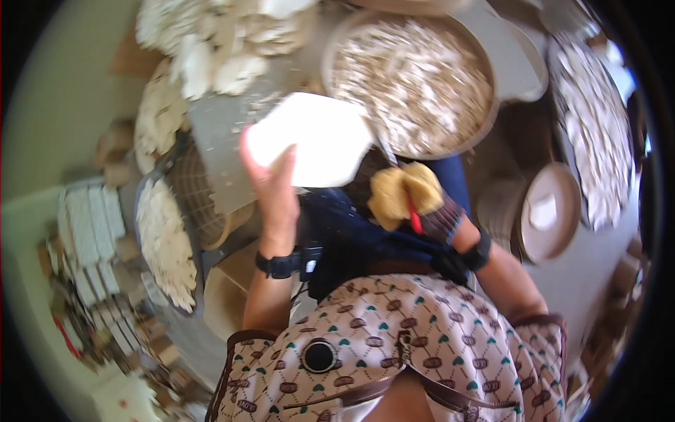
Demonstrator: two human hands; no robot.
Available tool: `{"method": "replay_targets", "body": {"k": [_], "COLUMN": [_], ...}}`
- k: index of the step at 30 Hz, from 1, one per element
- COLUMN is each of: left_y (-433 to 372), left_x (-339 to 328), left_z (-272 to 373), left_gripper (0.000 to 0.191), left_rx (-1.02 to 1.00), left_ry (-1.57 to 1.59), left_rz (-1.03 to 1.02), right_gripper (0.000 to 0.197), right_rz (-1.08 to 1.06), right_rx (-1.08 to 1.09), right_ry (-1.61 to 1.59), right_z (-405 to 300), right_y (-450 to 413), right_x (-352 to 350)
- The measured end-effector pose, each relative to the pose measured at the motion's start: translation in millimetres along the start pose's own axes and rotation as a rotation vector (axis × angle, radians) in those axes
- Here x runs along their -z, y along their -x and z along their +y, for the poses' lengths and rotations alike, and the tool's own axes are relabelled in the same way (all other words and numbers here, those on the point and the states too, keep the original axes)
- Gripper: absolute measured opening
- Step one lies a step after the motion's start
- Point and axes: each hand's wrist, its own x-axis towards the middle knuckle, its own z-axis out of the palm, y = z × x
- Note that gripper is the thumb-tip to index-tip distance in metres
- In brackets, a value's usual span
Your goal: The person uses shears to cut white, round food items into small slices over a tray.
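My bare left hand (275, 184) grips the lower left edge of a flat, pale piece (316, 140) with angular sides; its material is hard to tell. At the right, my right hand (414, 203) wears a knit glove with yellow padding and is closed on a knife (414, 213) with a red handle. The blade points up and left, close to the right edge of the pale piece; whether they touch is unclear. Just beyond stands a large round pan (493, 100) full of thin, pale strips (411, 84).
A grey board (221, 142) bearing scraps lies at the left, with stacked pale slabs (240, 71) beyond. A woven basket (195, 195) and a tray of flat pieces (166, 245) sit lower left. At the right are a round dish (559, 227) and a long tray of strips (596, 132).
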Motion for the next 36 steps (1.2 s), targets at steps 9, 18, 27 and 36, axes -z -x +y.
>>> {"method": "replay_targets", "body": {"k": [9,18,27,36], "left_y": [-9,-26,-25,18], "left_x": [-6,9,2,-11], "left_z": [0,19,37,41], "left_gripper": [0.07,0.068,0.071,0.057], "left_rx": [-0.035,0.152,0.268,0.458], "left_ry": [-0.054,-0.007,-0.082,0.043], "left_rz": [-0.093,-0.149,-0.642,-0.654], "right_gripper": [0.034,0.024,0.032,0.02], "right_rz": [-0.022,-0.009,-0.047,-0.178], "right_rx": [-0.066,-0.074,0.107,0.445], "right_ry": [0.367,0.251,0.605,1.254], "right_z": [20,6,-24,-90], "right_y": [16,9,17,17], "right_x": [61,27,33,56]}}
